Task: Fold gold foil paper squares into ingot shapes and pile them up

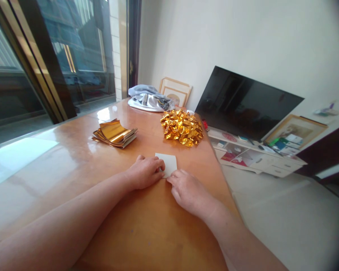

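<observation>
A small square of white paper point(168, 163) lies flat on the wooden table, and both my hands are on it. The fingers of my left hand point(145, 172) cover its left side and lower left edge. My right hand point(190, 192) presses its fingertips against the paper's lower corner. Beyond them, to the left, sits a stack of gold foil sheets point(114, 134). A heap of small crumpled or folded gold foil pieces point(181, 128) lies straight ahead, beyond my hands' reach of contact.
The glossy wooden table point(147, 137) narrows away, with a window at left. A grey cloth bundle point(148, 98) and leaning picture frames point(175, 91) stand at its far end. A dark television screen point(247, 101) rests on a low white cabinet point(257, 158) at right.
</observation>
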`<control>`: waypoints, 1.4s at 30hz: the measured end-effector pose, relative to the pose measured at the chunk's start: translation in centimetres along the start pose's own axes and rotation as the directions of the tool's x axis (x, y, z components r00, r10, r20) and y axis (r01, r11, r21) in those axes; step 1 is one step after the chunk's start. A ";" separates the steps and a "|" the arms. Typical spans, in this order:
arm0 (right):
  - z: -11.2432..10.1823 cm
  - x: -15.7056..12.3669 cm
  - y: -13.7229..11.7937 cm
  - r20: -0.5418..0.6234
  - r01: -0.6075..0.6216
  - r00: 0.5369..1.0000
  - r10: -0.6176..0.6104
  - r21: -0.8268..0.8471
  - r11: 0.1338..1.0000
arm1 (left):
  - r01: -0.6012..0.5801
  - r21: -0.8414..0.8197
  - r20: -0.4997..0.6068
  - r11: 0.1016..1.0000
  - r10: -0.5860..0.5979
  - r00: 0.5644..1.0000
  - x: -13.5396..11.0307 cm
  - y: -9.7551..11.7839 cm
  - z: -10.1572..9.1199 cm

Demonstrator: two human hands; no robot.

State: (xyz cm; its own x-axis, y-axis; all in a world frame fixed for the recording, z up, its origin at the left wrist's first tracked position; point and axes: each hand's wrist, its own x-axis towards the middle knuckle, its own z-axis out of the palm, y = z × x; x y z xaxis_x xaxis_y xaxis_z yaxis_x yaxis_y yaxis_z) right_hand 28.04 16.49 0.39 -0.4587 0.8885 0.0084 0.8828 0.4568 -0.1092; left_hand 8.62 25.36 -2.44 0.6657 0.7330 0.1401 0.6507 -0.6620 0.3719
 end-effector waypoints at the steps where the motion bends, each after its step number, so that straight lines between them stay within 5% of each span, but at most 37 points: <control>1: -0.1 -0.1 -0.1 0.005 -0.007 1.000 0.007 -0.001 1.000 | -0.014 -0.007 0.005 1.000 0.014 1.000 -0.1 -0.2 -0.3; 14: 0.2 0.8 -1.3 0.009 -0.026 1.000 0.027 -0.173 0.985 | 0.018 -0.077 0.078 0.997 -0.012 0.997 -0.4 -2.2 -1.7; 42: 0.7 1.6 -1.5 0.007 0.007 1.000 -0.006 -0.125 0.992 | 0.031 -0.070 0.096 0.997 -0.024 0.995 -0.3 -2.1 -2.1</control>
State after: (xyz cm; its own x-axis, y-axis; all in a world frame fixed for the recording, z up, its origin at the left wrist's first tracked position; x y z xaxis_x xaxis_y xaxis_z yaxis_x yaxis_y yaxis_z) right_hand 25.93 17.22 -0.12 -0.4646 0.8855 0.0021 0.8854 0.4645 0.0163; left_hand 6.31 26.81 -1.37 0.6818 0.7303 0.0427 0.6436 -0.6266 0.4394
